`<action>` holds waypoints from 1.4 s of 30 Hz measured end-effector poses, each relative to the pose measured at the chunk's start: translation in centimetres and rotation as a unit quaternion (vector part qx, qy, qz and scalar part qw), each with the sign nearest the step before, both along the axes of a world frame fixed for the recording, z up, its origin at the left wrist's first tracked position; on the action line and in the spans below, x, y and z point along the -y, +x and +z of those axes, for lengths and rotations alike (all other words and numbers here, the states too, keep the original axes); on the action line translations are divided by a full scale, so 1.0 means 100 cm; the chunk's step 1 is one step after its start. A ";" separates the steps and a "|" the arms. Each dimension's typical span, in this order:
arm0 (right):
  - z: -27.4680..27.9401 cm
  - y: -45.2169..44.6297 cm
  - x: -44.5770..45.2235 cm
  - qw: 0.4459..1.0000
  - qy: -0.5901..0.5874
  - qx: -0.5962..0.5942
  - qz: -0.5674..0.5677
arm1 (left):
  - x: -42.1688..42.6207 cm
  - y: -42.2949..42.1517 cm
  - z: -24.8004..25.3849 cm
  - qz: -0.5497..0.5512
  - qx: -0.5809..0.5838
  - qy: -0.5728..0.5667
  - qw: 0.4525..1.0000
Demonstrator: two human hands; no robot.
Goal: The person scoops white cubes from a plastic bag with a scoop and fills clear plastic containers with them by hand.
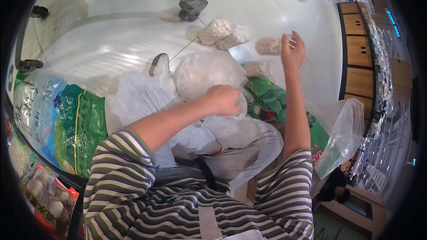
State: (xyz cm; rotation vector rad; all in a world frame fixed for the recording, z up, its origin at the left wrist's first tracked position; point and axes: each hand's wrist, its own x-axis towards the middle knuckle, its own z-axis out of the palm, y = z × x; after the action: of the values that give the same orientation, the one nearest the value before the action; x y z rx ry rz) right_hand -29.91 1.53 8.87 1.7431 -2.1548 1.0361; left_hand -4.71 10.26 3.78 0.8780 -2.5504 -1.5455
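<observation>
Rounded translucent bag (207, 75) | left hand (224, 100) clenched on clear film (241, 109) | right hand (293, 54) open beside pale-chunk packet (267, 46)

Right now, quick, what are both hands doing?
Left hand: closed, holding clear plastic.
Right hand: open, fingers apart, beside a packet of pale pieces; can't tell if they touch.

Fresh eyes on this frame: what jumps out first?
Probably the big, cloudy, see-through plastic bag mid-frame on the pale floor, with the left hand closed on clear plastic at its near side. Next, the shiny green sack with a yellow stripe at far left, and the green leaf-printed bag right of centre. The raised right hand also stands out, beside a small clear bag of pale pieces.
</observation>
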 end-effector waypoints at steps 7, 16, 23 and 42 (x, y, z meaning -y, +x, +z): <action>-0.084 -0.017 0.017 0.993 0.113 -0.002 -0.029 | -0.004 -0.001 -0.003 0.008 -0.022 -0.006 1.000; -0.088 -0.026 0.011 0.966 0.252 -0.051 0.026 | -0.010 -0.002 -0.004 0.003 -0.020 -0.005 1.000; -0.081 -0.054 -0.046 0.958 0.275 -0.082 0.009 | -0.014 -0.005 -0.009 0.030 -0.035 -0.019 0.999; -0.048 -0.001 -0.078 0.969 0.223 -0.090 -0.052 | -0.009 0.002 -0.005 0.010 -0.022 -0.038 0.999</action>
State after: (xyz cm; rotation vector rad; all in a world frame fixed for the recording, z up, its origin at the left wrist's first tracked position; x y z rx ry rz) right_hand -30.02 9.29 4.12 1.7837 -2.4595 0.3620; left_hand -4.56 11.14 3.27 0.8479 -2.5433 -1.4345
